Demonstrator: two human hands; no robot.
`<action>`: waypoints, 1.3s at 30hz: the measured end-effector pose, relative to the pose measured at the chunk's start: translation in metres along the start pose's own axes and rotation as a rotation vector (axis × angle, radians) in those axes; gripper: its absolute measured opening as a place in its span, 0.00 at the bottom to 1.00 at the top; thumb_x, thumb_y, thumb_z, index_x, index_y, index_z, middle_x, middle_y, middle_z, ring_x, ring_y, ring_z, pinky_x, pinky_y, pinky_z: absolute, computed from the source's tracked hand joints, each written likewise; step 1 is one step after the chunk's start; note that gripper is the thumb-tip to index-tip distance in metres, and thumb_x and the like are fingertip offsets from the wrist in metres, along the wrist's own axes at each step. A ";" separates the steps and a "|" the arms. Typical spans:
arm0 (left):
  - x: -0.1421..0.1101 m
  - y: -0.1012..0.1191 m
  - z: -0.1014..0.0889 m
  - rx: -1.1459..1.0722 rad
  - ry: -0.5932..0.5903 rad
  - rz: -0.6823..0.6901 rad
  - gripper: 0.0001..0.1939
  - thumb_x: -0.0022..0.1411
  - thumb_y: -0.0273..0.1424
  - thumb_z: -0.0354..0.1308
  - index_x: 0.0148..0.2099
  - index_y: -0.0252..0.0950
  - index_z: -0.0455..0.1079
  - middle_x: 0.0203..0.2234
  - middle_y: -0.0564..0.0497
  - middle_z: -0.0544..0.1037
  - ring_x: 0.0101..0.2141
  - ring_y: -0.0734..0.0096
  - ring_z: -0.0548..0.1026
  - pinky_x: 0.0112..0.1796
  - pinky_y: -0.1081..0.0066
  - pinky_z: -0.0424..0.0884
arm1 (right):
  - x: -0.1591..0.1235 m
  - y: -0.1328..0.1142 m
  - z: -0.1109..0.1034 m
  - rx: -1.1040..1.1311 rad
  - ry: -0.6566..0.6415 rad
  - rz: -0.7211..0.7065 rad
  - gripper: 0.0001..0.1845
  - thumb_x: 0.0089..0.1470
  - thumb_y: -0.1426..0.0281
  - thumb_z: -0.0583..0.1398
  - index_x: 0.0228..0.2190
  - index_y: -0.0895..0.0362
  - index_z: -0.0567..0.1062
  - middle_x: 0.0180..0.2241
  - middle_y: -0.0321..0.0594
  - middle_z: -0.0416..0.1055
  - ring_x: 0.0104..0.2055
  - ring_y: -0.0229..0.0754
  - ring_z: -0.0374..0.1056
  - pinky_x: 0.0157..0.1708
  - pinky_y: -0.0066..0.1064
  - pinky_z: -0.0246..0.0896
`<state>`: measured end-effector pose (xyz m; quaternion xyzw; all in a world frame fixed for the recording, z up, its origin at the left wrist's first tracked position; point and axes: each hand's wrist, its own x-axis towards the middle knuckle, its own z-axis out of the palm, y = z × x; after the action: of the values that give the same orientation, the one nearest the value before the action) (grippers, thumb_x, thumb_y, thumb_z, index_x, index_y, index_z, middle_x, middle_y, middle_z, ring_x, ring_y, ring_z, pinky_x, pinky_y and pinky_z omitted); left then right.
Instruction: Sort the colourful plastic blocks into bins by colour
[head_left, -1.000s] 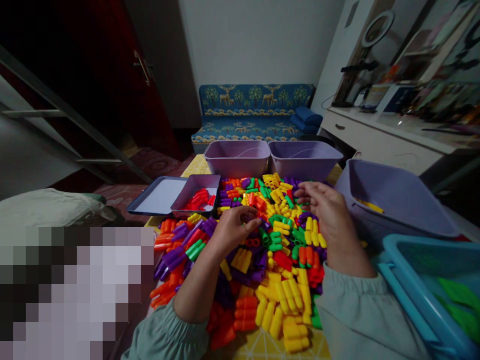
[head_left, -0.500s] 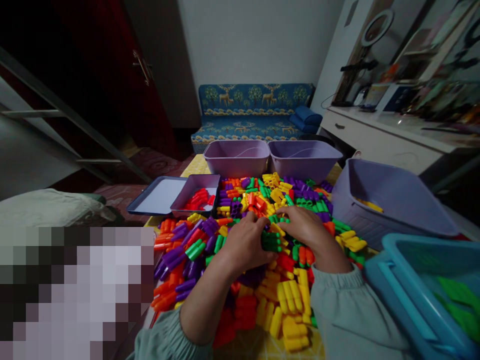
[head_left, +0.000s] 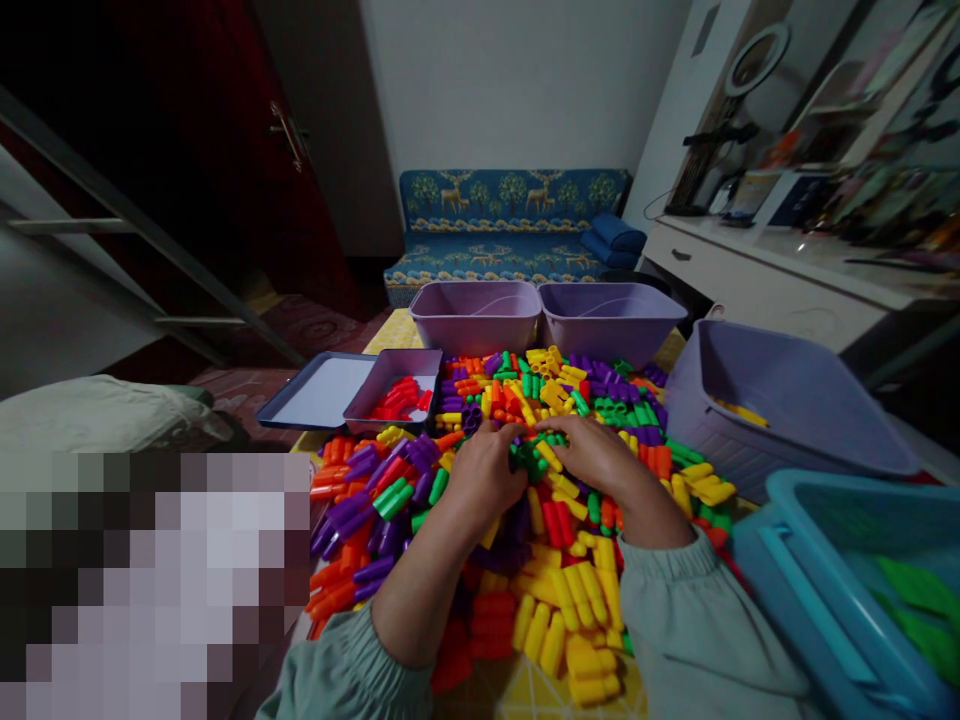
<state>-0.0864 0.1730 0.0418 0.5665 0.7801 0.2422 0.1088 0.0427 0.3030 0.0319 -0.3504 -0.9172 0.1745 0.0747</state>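
Shifts both hands a little since the last frame: eases the left hand (head_left: 480, 480) slightly back and the right hand (head_left: 592, 450) further in, now exposing red blocks (head_left: 556, 523) between the wrists. Bends the left fingers, with the thumb set toward green blocks (head_left: 538, 463); curves the right fingers down from the other side, near a yellow block (head_left: 548, 456). Cannot tell of either hand, with fingertips partly hidden, whether closed on a block or only touching. Seems to approach from both sides so as to pick among loose blocks without blocking the view between.

Spreads the pile across the yellow cloth (head_left: 525, 695), likely for easy sight and reach. Keeps more red blocks (head_left: 403, 397) apart in the tin (head_left: 375, 427), beside the lid (head_left: 315, 390). Rings the far and right sides with lilac bins (head_left: 476, 332) and a blue tub (head_left: 847, 488), open side up, perhaps for short reaches.
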 end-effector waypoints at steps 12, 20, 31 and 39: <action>0.026 -0.020 0.020 -1.185 0.324 -0.066 0.19 0.50 0.31 0.64 0.46 0.33 0.73 0.41 0.45 0.81 0.40 0.63 0.78 0.42 0.67 0.73 | 0.012 -0.023 0.009 0.931 0.156 -0.048 0.18 0.48 0.74 0.57 0.43 0.54 0.71 0.39 0.39 0.76 0.31 0.40 0.74 0.30 0.31 0.70; 0.029 -0.022 0.026 -1.360 0.294 -0.258 0.16 0.44 0.31 0.68 0.38 0.34 0.75 0.32 0.50 0.81 0.34 0.65 0.78 0.36 0.69 0.75 | 0.014 -0.026 0.019 0.670 0.284 -0.181 0.25 0.43 0.80 0.59 0.45 0.54 0.76 0.47 0.43 0.76 0.48 0.48 0.72 0.45 0.37 0.69; 0.022 -0.012 0.002 -1.717 0.089 -0.367 0.25 0.62 0.48 0.58 0.47 0.29 0.71 0.37 0.40 0.81 0.35 0.65 0.81 0.39 0.69 0.78 | 0.005 -0.036 0.001 0.680 0.423 0.055 0.14 0.53 0.61 0.60 0.37 0.57 0.74 0.20 0.33 0.71 0.18 0.38 0.66 0.21 0.28 0.60; 0.017 -0.013 0.006 -1.505 0.042 -0.164 0.35 0.50 0.36 0.71 0.60 0.39 0.68 0.38 0.48 0.80 0.34 0.72 0.78 0.38 0.73 0.75 | 0.006 -0.041 0.007 1.099 0.227 0.030 0.16 0.50 0.56 0.63 0.31 0.56 0.71 0.24 0.33 0.71 0.17 0.35 0.66 0.16 0.26 0.61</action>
<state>-0.1003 0.1872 0.0320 0.2749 0.4458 0.7111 0.4690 0.0111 0.2764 0.0409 -0.2895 -0.6724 0.5891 0.3420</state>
